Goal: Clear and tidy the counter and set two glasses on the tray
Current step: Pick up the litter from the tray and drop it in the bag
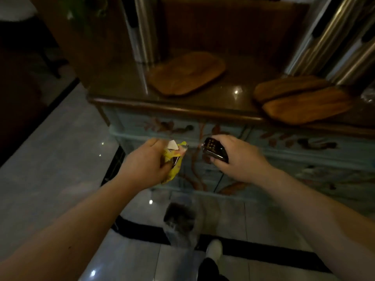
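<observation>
My left hand (pixel 146 163) is closed around crumpled yellow wrappers (pixel 175 159) with a white scrap sticking out on top. My right hand (pixel 235 157) grips a small dark packet (pixel 214 150) with pale print. Both hands hover in front of the painted cabinet, below the counter's edge. On the glossy brown counter (pixel 229 94) lies a wooden tray (pixel 186 74) at the middle. Two more wooden trays (pixel 304 100) lie stacked at the right. No glasses show in this dim view.
The cabinet front (pixel 284 147) is pale blue with painted leaves and drawers. A bin lined with a clear bag (pixel 178 222) stands on the shiny tiled floor below my hands. My white shoe (pixel 214 250) is beside it. Metal posts (pixel 142 29) rise at the counter's back.
</observation>
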